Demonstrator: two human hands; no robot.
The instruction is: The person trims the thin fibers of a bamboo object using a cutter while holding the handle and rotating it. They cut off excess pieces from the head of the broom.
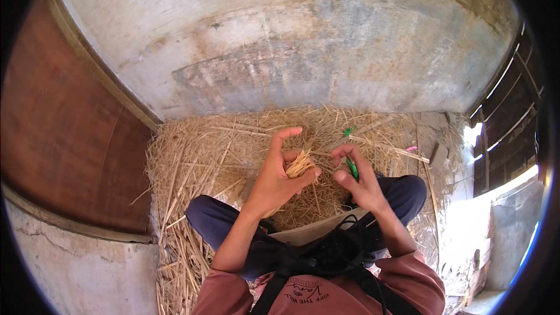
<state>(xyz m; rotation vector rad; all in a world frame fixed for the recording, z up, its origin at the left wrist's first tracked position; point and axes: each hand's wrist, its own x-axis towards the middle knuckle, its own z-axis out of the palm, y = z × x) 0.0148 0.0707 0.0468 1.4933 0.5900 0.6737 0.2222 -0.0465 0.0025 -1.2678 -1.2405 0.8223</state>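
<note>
My left hand (274, 178) is wrapped around a short bundle of straw (300, 165), its index finger raised and bent away from the rest. The bundle's cut-looking ends fan out between thumb and fingers. A little to the right, apart from the bundle, my right hand (363, 184) has its fingers curled over a small bright green object (352, 169). Much of that object is hidden by the palm and fingers, so its kind cannot be made out. Both hands hover above my lap, between my bent knees.
Loose straw (192, 157) covers the floor around my legs. Beyond the hands lie a small green scrap (349, 132) and a pink scrap (412, 149). A stained wall (326, 52) rises ahead, a brown panel (76, 122) stands left, and dark slats (507, 116) are at right.
</note>
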